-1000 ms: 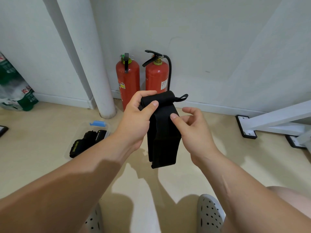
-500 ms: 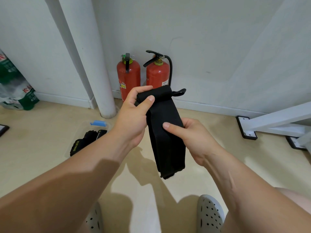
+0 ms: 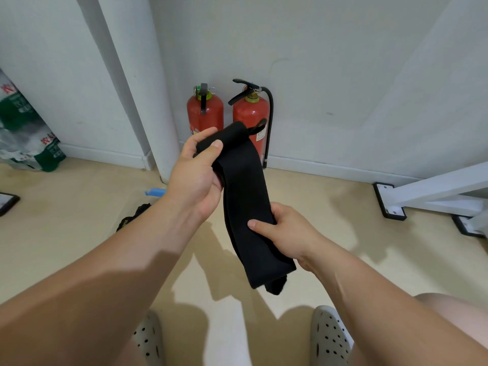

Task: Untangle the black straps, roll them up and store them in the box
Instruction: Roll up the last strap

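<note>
**Strap stretched betw. 2 hands, not yet rolled**

Gripped at top by L hand [image 3: 195, 178]: thumb across front of strap [image 3: 245, 196], fingers curled round behind, so closed on it. Pinched lower down by R hand [image 3: 285, 233]: thumb flat on front face, fingers wrapped round the far edge, also closed on it. Held in mid-air in front of body, above floor, well apart from storage spot at lower left.

Why held so, prob.: top end anchored w/ L so the layers hang straight. R set partway down to tension and flatten the band and check for twists before rolling. Small loop [image 3: 257, 128] sticking out at top end, near L fingertips. Bottom end dangling free below R, w/ a 2nd layer peeking out behind. So doubled over, no roll started.

Counts:
- 1 strap in hand.
- 1 more black piece [image 3: 132, 217] w/ yellow lettering on floor, half hidden by L forearm.
- 1 blue clip [image 3: 155, 192] near it, judged part of box. Clear box itself too faint to make out.
- 2 red extinguishers [image 3: 204, 120] against wall behind strap, 1 w/ hose.
- 1 white pipe [image 3: 148, 88] left of them.
- 2 grey clogs [image 3: 330, 336] at bottom.
- 1 green-white bag [image 3: 26, 133] far left.
- 1 white frame [image 3: 435, 191] at right, feet on floor.
</note>
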